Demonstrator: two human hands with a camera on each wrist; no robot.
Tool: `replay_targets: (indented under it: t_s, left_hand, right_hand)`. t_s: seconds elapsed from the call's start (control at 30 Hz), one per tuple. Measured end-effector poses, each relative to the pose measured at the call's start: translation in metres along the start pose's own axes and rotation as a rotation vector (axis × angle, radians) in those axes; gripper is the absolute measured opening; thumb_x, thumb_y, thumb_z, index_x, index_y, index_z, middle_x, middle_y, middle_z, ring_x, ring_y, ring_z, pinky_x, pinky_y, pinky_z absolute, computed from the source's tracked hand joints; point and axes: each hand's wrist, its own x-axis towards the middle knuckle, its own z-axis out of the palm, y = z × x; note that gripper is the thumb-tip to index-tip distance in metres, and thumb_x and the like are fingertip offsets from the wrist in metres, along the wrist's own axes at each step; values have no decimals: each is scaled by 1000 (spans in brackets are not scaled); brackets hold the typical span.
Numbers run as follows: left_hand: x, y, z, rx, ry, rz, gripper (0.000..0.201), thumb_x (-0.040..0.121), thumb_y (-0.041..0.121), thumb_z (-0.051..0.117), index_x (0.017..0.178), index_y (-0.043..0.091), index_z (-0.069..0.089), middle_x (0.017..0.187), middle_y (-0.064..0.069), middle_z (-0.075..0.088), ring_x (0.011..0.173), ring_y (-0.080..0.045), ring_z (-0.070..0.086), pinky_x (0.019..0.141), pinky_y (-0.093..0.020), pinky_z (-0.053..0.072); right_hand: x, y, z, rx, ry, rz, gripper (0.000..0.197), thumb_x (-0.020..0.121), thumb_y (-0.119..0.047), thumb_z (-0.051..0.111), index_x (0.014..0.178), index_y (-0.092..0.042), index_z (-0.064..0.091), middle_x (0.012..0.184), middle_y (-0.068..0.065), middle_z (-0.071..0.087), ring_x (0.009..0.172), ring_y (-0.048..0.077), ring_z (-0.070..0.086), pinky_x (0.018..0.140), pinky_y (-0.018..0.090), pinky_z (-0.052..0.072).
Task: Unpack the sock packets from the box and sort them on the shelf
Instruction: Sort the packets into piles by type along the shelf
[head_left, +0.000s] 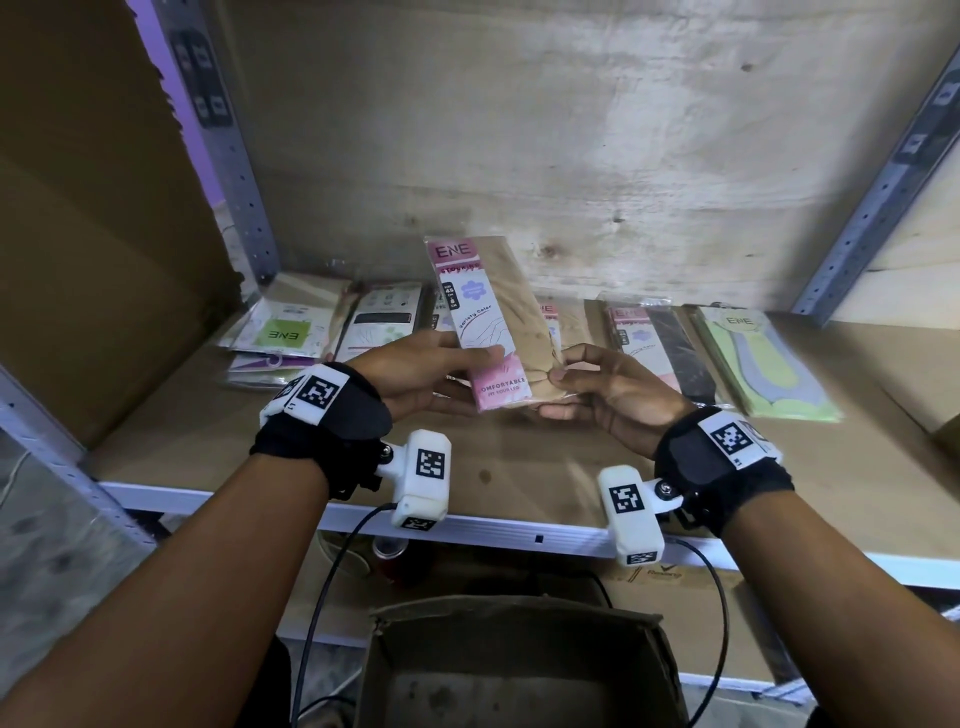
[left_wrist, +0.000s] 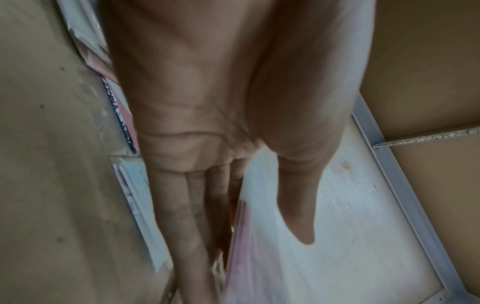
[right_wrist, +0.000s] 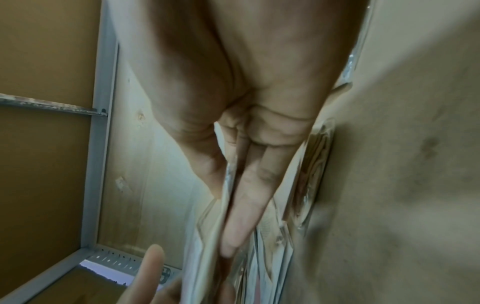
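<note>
A pink-and-beige sock packet (head_left: 493, 322) marked ENE is held upright above the shelf (head_left: 519, 467). My left hand (head_left: 441, 364) grips its lower left edge, thumb on the front. My right hand (head_left: 576, 379) pinches its lower right edge. In the left wrist view the packet (left_wrist: 259, 257) lies between thumb and fingers (left_wrist: 187, 216). The right wrist view shows the packet's edge (right_wrist: 221, 216) between thumb and fingers (right_wrist: 241, 205). The cardboard box (head_left: 519, 670) stands open below the shelf.
Sorted packets lie along the back of the shelf: a green ENE pile (head_left: 280, 332), a black-and-white one (head_left: 384, 317), a pink-and-black one (head_left: 660, 348) and a light green one (head_left: 763, 364). Metal uprights (head_left: 228, 156) frame the bay. Cables hang from the wrist cameras.
</note>
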Motion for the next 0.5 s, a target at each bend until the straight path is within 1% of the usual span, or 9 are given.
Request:
replay_targets:
  t_s: [0.1,0.2,0.27,0.33,0.4,0.43,0.5]
  left_hand:
    - [2,-2,5,-16,-35,-24,33,89,17,70,119,4,65,107,-15,75,87,-27,75,72,-28,61]
    - [7,-3,7,33,23,2,30,86,11,73,114,3,68,97,-11,77,77,-20,75,67,-23,60]
    - [13,-4,7,72,61,22,29,85,9,74,114,5,69,98,-8,78,75,-15,73,70,-24,61]
    - [18,-6,8,76,100,45,29,83,7,76,112,7,71,103,-7,77,78,-12,72,72,-22,60]
    - [23,-9,10,41,153,77,25,82,4,76,106,7,73,98,-6,78,75,-11,71,67,-18,59]
    - [27,-10,12,25,178,86,24,81,4,77,105,4,73,95,-6,78,72,-11,69,64,-17,57]
    - [35,-11,15,36,226,94,28,80,4,78,107,0,72,96,-9,76,71,-14,64,62,-18,55]
  right_hand:
    - [1,0,1,18,34,-11,15,90,9,58,94,-5,57,97,15,64,88,32,71,67,33,61]
    - [1,0,1,33,56,-13,15,91,10,56,97,-3,55,104,22,63,84,35,72,67,33,61]
    - [2,0,-2,54,72,-14,16,90,11,56,97,-3,54,97,18,66,81,34,73,64,32,61]
    - [3,-1,-6,59,93,-15,16,89,11,57,94,-4,56,88,12,68,79,32,74,63,33,61]
    - [4,-2,-8,26,111,-23,15,89,10,59,89,-5,58,86,10,69,81,31,72,67,35,62]
    - [4,-3,-10,12,121,-28,15,89,10,60,86,-5,59,85,9,69,80,31,72,68,35,62]
    - [4,-5,-13,-5,152,-38,17,88,10,60,81,-6,60,80,8,69,75,31,72,65,34,61]
